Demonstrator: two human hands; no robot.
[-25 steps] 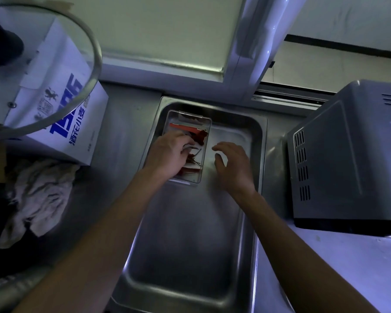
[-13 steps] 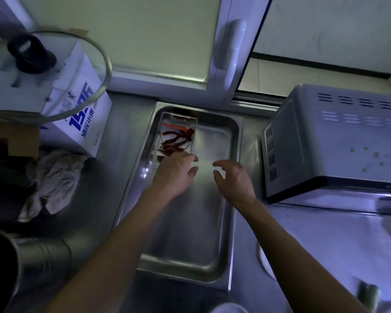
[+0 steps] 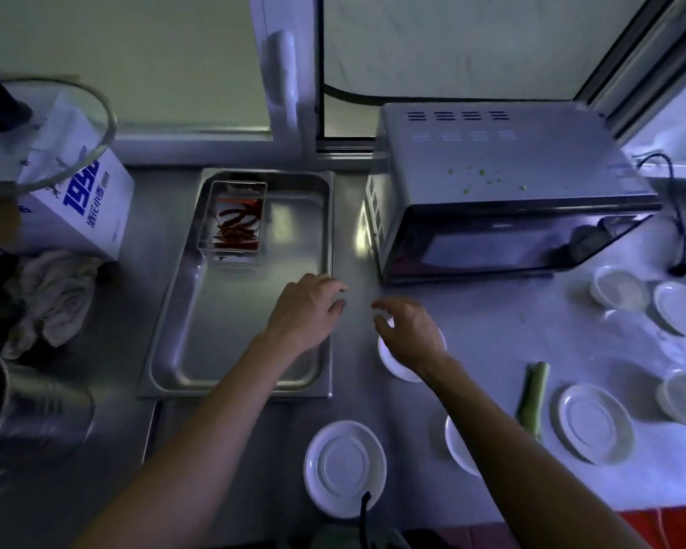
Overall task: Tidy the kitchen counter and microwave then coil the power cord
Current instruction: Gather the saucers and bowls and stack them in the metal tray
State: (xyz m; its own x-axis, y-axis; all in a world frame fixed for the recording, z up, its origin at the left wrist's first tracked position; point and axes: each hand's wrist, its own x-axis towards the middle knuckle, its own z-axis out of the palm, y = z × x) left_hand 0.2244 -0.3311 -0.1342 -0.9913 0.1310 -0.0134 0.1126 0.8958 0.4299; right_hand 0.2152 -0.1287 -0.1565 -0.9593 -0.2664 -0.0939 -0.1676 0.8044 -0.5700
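1. My left hand (image 3: 307, 309) hovers palm down over the right rim of a steel tray (image 3: 167, 311), fingers loosely spread and holding nothing.
2. My right hand (image 3: 410, 334) hovers just beside it, fingers and thumb relaxed and slightly curved, also holding nothing. Part of a white saucer (image 3: 393, 364) shows beneath it.
3. The two hands are near each other but not touching.
4. The tray lies on the steel surface (image 3: 353, 239). In its far left corner sits a clear plastic box (image 3: 234, 219) of dried red chillies (image 3: 238, 225).
5. Right of the tray stands the microwave (image 3: 499, 184), door facing me, with small green crumbs (image 3: 482, 178) scattered on its top.
6. The black power cord (image 3: 676, 204) runs down the microwave's right side, uncoiled; its plug (image 3: 680, 268) lies on the surface.
7. More white saucers lie around: one near me in the middle (image 3: 343, 467), one partly under my right forearm (image 3: 458, 447), one further right (image 3: 593, 422), and several by the right edge (image 3: 680, 313).
8. A green vegetable stalk (image 3: 533, 398) lies between the saucers.
9. To the left are a white box with blue print (image 3: 84, 204), a glass lid (image 3: 36, 132) above it, a crumpled cloth (image 3: 52, 295), and a metal pot (image 3: 28, 406).
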